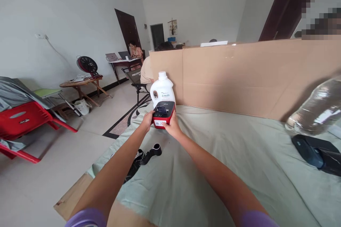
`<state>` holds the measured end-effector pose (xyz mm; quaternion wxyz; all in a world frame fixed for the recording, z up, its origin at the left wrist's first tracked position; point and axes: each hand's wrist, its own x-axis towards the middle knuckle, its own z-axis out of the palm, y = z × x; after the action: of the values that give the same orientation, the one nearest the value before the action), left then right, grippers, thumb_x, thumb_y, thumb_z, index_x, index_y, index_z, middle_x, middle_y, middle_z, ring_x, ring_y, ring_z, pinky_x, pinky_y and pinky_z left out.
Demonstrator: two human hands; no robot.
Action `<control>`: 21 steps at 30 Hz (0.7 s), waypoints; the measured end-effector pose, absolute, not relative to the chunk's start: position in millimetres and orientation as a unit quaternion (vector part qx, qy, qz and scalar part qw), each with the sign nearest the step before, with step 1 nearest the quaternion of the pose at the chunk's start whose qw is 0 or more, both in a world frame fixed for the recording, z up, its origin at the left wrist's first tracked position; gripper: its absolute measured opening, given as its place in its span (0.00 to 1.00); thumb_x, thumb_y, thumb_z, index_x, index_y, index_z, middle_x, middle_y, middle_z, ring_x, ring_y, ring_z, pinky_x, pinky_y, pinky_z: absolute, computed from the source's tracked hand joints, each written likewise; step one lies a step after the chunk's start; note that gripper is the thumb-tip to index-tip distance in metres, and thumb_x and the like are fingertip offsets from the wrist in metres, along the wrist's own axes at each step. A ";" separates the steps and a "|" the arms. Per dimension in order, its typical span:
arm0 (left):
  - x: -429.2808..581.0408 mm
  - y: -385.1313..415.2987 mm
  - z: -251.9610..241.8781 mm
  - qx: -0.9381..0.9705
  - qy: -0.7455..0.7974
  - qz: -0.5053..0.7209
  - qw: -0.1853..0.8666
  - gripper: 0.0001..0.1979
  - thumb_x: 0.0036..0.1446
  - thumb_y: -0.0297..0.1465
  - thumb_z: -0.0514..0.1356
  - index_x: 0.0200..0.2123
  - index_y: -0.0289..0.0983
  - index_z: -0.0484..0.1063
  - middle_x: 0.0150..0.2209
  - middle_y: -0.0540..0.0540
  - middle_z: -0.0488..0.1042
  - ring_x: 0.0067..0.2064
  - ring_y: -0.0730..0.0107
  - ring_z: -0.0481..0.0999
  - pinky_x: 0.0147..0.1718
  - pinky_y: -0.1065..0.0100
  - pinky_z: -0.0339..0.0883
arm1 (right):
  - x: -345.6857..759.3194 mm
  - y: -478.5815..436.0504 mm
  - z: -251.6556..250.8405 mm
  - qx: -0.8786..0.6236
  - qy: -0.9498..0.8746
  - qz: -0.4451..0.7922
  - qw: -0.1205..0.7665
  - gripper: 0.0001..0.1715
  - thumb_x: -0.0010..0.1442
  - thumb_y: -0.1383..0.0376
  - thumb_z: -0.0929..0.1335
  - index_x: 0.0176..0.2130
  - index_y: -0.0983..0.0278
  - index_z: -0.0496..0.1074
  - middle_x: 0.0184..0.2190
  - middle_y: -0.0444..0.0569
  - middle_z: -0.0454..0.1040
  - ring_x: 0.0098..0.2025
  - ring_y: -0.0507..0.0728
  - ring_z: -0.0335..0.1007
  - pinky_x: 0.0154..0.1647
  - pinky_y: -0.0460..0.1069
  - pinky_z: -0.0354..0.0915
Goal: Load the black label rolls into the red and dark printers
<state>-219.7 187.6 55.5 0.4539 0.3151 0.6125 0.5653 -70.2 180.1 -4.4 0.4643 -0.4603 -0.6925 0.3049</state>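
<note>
Both of my hands hold a red-and-black box-shaped device (164, 108) with a black top and a white label on its near side. My left hand (148, 120) grips its left side, and my right hand (173, 124) wraps its right side with the thumb by the label. Right behind the device stands a white jug (163, 90) with a handle and cap, its lower part hidden. Nearer to me, beside my left forearm, a black strap (149, 155), partly rolled up, lies on the green cloth (186, 170).
A cardboard panel (239, 74) stands along the far side of the cloth. At the right are a clear plastic bottle (317, 108) and a dark case (314, 152). A red chair (23, 120) and a fan (89, 65) stand left. People sit beyond.
</note>
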 end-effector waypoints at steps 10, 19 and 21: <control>-211.3 159.4 66.5 0.415 0.602 0.608 0.309 0.12 0.57 0.30 0.60 0.44 0.37 0.76 0.54 0.41 0.77 0.61 0.59 0.71 0.61 0.62 0.62 | -17.5 150.8 -5.0 -0.439 -0.638 0.416 0.476 0.54 0.56 0.57 0.71 0.72 0.57 0.44 0.72 0.53 0.52 0.73 0.65 0.49 0.70 0.64 0.53; -49.9 -1.3 26.8 0.881 0.346 0.248 0.205 0.21 0.67 0.40 0.53 0.58 0.41 0.71 0.60 0.42 0.74 0.61 0.58 0.72 0.63 0.54 0.61 | 308.0 -22.9 -2.8 -0.679 -0.612 -0.050 0.403 0.40 0.56 0.57 0.66 0.64 0.70 0.60 0.63 0.67 0.63 0.66 0.71 0.55 0.67 0.67 0.51; -13.8 -33.6 16.1 0.931 0.290 0.124 0.183 0.26 0.68 0.43 0.51 0.65 0.42 0.63 0.68 0.42 0.62 0.70 0.55 0.59 0.69 0.47 0.47 | 366.2 -56.9 6.8 -0.763 -0.505 -0.120 0.384 0.46 0.54 0.54 0.68 0.65 0.73 0.57 0.62 0.69 0.61 0.66 0.74 0.53 0.65 0.68 0.51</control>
<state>-13.8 -33.6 16.1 0.1829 0.9312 0.2901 0.1238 366.2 -56.9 6.8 0.3845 -0.7632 -0.5054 -0.1196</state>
